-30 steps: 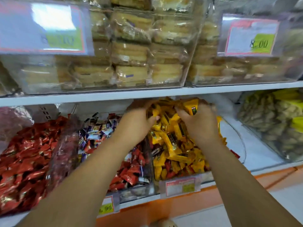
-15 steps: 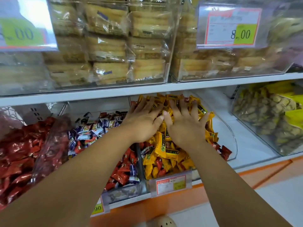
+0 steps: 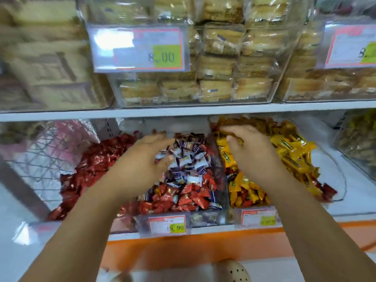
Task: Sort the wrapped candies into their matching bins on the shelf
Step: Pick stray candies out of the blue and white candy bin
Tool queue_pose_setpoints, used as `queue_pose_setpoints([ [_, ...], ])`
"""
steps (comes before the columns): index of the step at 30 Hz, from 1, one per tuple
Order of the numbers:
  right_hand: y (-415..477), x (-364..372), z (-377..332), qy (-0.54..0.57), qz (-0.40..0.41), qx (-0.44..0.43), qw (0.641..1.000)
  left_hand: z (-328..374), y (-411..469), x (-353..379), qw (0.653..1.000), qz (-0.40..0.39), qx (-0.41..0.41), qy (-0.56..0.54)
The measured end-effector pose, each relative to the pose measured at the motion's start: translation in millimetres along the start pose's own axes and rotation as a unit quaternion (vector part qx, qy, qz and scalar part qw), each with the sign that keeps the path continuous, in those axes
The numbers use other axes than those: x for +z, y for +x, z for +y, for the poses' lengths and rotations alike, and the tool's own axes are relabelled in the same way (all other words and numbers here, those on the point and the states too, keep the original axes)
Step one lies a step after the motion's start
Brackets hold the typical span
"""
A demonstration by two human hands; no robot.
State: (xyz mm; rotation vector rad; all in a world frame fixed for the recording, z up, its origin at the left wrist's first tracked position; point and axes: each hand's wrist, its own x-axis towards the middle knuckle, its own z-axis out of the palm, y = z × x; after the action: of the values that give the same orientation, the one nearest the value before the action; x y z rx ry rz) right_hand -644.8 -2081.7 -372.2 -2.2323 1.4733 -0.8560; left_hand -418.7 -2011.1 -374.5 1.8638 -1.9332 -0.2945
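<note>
**Candy shelf: hands split across two bins**

Left hand: fingers and thumb spread in a loose claw, nothing seen in it; it hangs over the purple candies at the back of the middle bin, likely to rake or pick strays there; red candies lie nearer than its wrist, in the same bin's front, so that bin is judged still mixed.

Right hand: fingers curled down into the yellow candies; blur hides whether they grip any; the curl would suit a scoop or a tuck of the heap.

Right bin: under and beyond the right hand, heaped above its clear wall; a few red pieces show at its front, below that wrist.

Red pile: outside the left forearm, apart from both hands.

Price tag: between the forearms, at the front of the shelf.

Change from half a second ago: then both hands lay flat, side by side, on the yellow heap; now the left one is over the middle bin, the hands are apart, and the right fingers are bent.
</note>
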Motion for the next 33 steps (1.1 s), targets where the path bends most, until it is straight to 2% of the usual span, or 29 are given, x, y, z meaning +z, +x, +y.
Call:
queue_pose_setpoints([
  [3, -14.0, 27.9, -35.5, 0.053, -0.104, -0.065, 0.991, -34.5, -28.9, 4.1, 0.999, 0.024, -0.038, -0.011],
  [6, -14.5, 61.4, -42.4, 0.034, -0.226, -0.042, 0.973, -58.0, -44.2, 8.8, 0.998, 0.006, -0.058, -0.032],
  [8, -9.3, 80.8, -41.5, -0.020, -0.251, -0.019, 0.968, -68.7, -48.8, 7.4, 0.997, 0.009, -0.058, -0.050],
  [12, 4.8, 104.4, -40.0, -0.069, -0.200, -0.009, 0.977, -75.2, -46.6, 8.2, 0.993, 0.001, -0.067, -0.097],
  [14, 11.3, 107.1, -43.1, -0.058, -0.130, 0.000, 0.990, -76.1, -40.7, 10.9, 0.993, -0.001, -0.065, -0.097],
  [16, 18.0, 108.6, -46.0, -0.111, -0.070, -0.004, 0.991, -76.4, -34.0, 10.8, 0.994, -0.002, -0.068, -0.086],
  [18, 22.8, 112.8, -48.0, -0.185, -0.104, -0.015, 0.977, -77.8, -30.0, 10.4, 0.994, -0.005, -0.070, -0.080],
  [20, 24.6, 123.5, -48.3, -0.203, -0.190, -0.014, 0.960, -78.8, -29.1, 10.2, 0.994, -0.009, -0.068, -0.080],
  [22, 24.7, 133.4, -42.7, -0.223, -0.216, -0.022, 0.950, -79.5, -29.8, 9.6, 0.994, -0.013, -0.067, -0.089],
  [25, 27.3, 134.3, -38.5, -0.215, -0.156, -0.050, 0.963, -80.8, -31.4, 9.4, 0.993, -0.015, -0.068, -0.095],
  [30, 35.2, 129.1, -26.8, -0.094, -0.072, -0.040, 0.992, -80.7, -34.1, 8.9, 0.991, -0.015, -0.071, -0.111],
  [31, 37.6, 125.9, -25.8, -0.082, -0.063, -0.031, 0.994, -80.3, -34.4, 8.7, 0.991, -0.014, -0.071, -0.109],
  [33, 39.9, 113.4, -31.4, -0.095, -0.114, -0.002, 0.989, -79.3, -35.6, 8.1, 0.992, -0.013, -0.072, -0.106],
])
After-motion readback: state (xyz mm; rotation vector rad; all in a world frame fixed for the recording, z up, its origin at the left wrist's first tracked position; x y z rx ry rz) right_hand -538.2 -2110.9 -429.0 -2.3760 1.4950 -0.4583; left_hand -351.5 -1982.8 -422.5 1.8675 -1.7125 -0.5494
